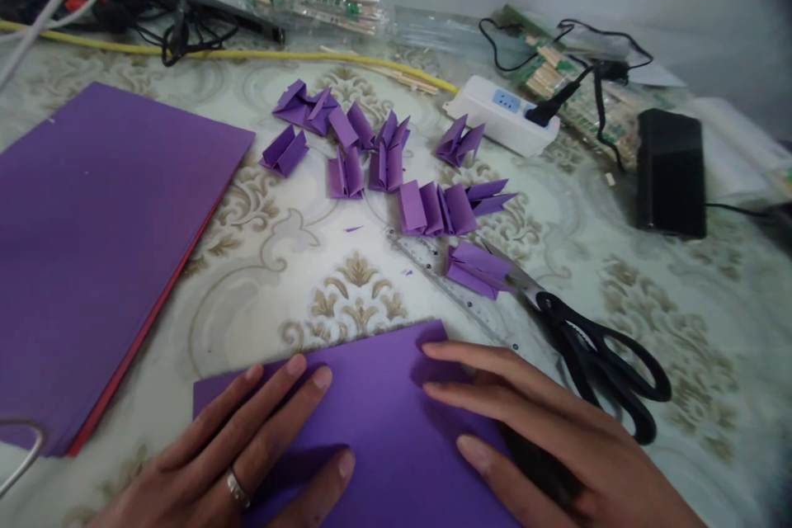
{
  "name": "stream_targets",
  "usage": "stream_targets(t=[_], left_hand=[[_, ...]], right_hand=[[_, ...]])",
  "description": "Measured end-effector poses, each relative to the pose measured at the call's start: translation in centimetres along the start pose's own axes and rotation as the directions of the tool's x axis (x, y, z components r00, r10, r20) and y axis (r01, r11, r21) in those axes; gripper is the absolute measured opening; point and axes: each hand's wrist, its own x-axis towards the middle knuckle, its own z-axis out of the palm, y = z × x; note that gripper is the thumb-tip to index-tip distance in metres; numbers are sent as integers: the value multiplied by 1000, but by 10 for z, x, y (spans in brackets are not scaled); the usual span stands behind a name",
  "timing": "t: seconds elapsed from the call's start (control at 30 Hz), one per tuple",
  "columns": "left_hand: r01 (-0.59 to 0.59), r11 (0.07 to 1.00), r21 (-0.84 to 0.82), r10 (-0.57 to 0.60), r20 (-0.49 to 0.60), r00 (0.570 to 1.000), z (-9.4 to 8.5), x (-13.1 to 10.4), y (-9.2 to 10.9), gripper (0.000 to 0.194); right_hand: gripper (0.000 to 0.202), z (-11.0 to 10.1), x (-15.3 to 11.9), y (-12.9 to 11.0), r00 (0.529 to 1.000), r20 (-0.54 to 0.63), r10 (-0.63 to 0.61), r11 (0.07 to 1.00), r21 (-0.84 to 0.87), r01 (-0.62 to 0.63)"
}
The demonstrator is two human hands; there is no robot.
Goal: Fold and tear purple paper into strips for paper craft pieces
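Observation:
A purple sheet of paper (377,421) lies on the patterned tablecloth in front of me, its lower part cut off by the frame's edge. My left hand (247,445), with a ring on one finger, rests on the sheet's left side, fingers stretched out. Over its right side my right hand (532,421) spreads its fingers, tips at the paper. Black-handled scissors (594,338) lie just beyond the right hand, blades pointing away to the left. A clear ruler (458,293) and a folded purple paper piece (476,268) lie by the blades.
Several folded purple pieces (387,153) stand farther back. At left is a stack of purple and red paper (117,223). A white power strip (504,111), a black adapter (671,173), a yellow cable (247,55) and bagged wooden sticks (315,0) lie along the wall.

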Motion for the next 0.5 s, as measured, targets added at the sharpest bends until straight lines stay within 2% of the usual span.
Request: stream_targets(t=[0.1, 0.3, 0.5], left_hand=[[-7, 1000, 14, 7, -6, 1000, -1, -1, -1, 61], [-42, 997, 58, 40, 46, 998, -2, -5, -4, 65], [-50, 991, 121, 49, 15, 999, 0, -2, -2, 64]], right_hand=[[28, 0, 0, 2, 999, -28, 18, 1000, 13, -17], [22, 2, 5, 2, 997, -69, 28, 999, 44, -25], [20, 2, 7, 0, 996, -79, 32, 996, 85, -25]])
